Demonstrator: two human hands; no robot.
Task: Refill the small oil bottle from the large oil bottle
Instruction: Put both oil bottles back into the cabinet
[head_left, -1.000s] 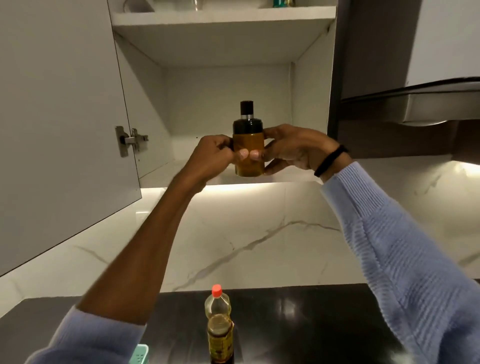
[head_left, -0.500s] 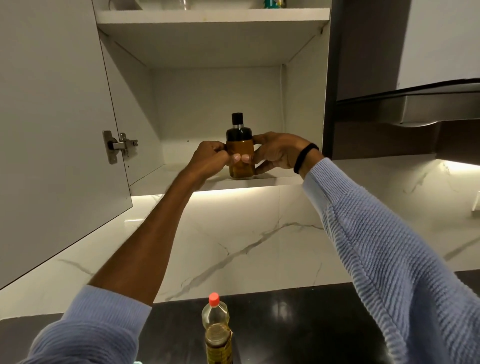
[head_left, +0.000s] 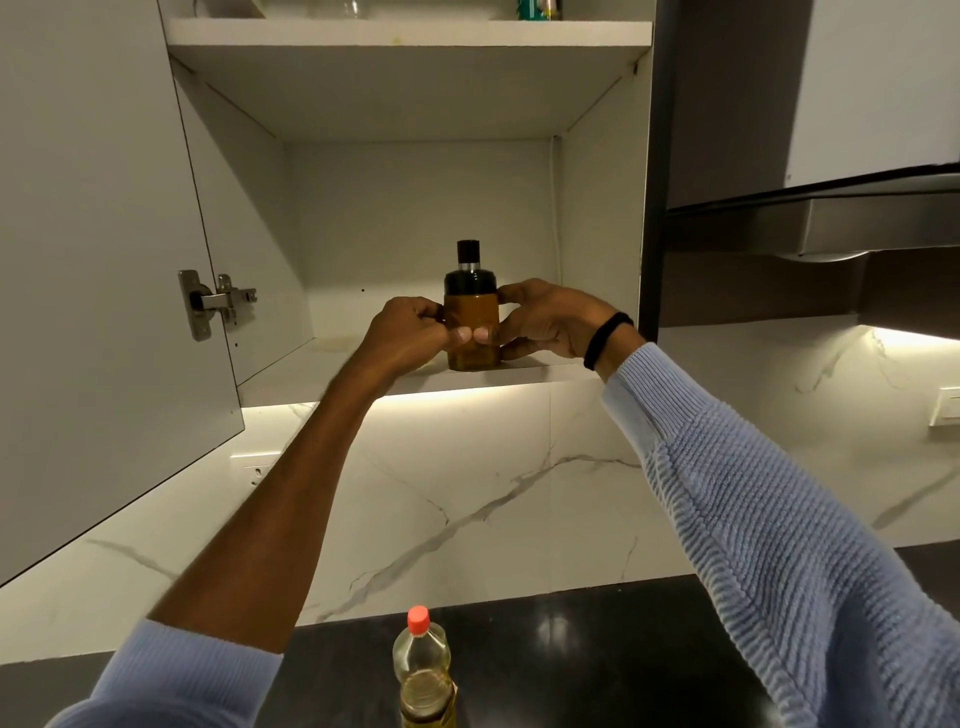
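The left hand (head_left: 410, 332) and right hand (head_left: 545, 322) curl round the small oil bottle (head_left: 471, 312), which stands capped at the front edge of the cabinet shelf (head_left: 322, 364). It looks full, so the pouring seems done. Only letting go appears left, and the large oil bottle (head_left: 423, 670) stands capped on the counter (head_left: 597, 649) below.

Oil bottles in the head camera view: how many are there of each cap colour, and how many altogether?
Black cap: 1, the small oil bottle, gripped by the left hand and right hand at the cupboard shelf.
Red cap: 1, the large oil bottle on the dark counter.
Total: 2 bottles.
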